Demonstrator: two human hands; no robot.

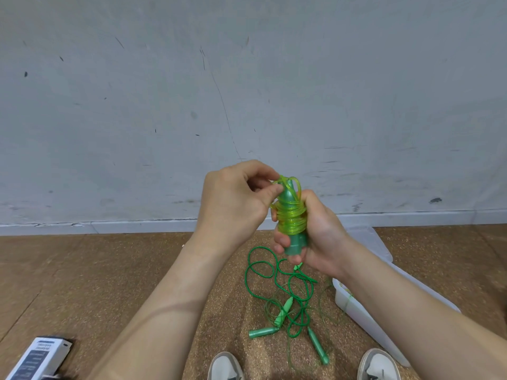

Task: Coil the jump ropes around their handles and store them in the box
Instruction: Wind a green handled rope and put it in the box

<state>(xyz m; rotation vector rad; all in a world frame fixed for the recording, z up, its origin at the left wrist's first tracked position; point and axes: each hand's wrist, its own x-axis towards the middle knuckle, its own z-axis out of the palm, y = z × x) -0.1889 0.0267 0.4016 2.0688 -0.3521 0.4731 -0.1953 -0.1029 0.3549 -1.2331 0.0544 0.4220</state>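
My right hand (315, 234) grips a pair of green handles (296, 242) held upright, with a translucent yellow-green rope (292, 218) coiled round them. My left hand (236, 198) pinches the rope's loose end at the top of the handles. On the floor below lie other jump ropes (285, 294) in a dark green tangle, with several green handles (318, 346) among them. A translucent plastic box (365, 316) sits on the floor to the right, partly hidden by my right forearm.
A grey wall rises close ahead above a brown cork-like floor. A white and dark printed carton (38, 355) lies at the bottom left. Two grey shoes (225, 366) show at the bottom edge.
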